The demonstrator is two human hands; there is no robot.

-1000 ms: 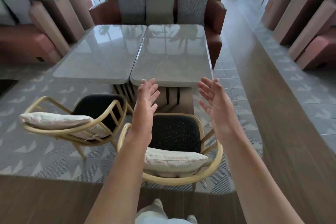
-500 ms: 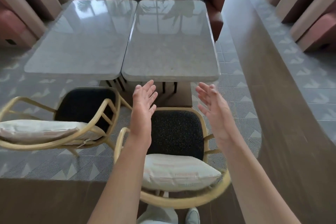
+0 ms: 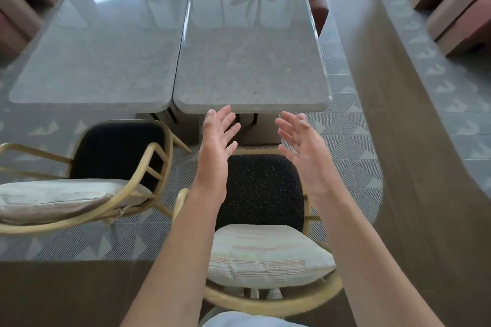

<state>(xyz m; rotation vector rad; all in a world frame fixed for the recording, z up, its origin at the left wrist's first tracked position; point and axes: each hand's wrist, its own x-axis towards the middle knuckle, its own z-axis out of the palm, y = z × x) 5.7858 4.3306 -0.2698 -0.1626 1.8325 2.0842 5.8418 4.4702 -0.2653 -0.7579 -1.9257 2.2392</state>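
Note:
Both my hands are held out in front of me, palms turned toward each other, fingers straight and spread. My left hand (image 3: 216, 146) and my right hand (image 3: 303, 148) hold nothing and touch nothing. They hover above a yellow-framed chair (image 3: 326, 292) with a black speckled seat and a pale striped cushion against its back. Just beyond the fingertips is the near edge of the right stone table (image 3: 252, 61).
A second stone table (image 3: 101, 48) adjoins the first on the left. Another yellow chair (image 3: 148, 167) with a pale cushion stands at the left, turned sideways. A red sofa (image 3: 318, 5) lies beyond the tables. A wooden floor strip (image 3: 398, 167) runs along the right.
The view has come closer to the tables and tilted down; the plants and sofa cushions left the top. The near chair is closer below me. Both hands stay open and raised.

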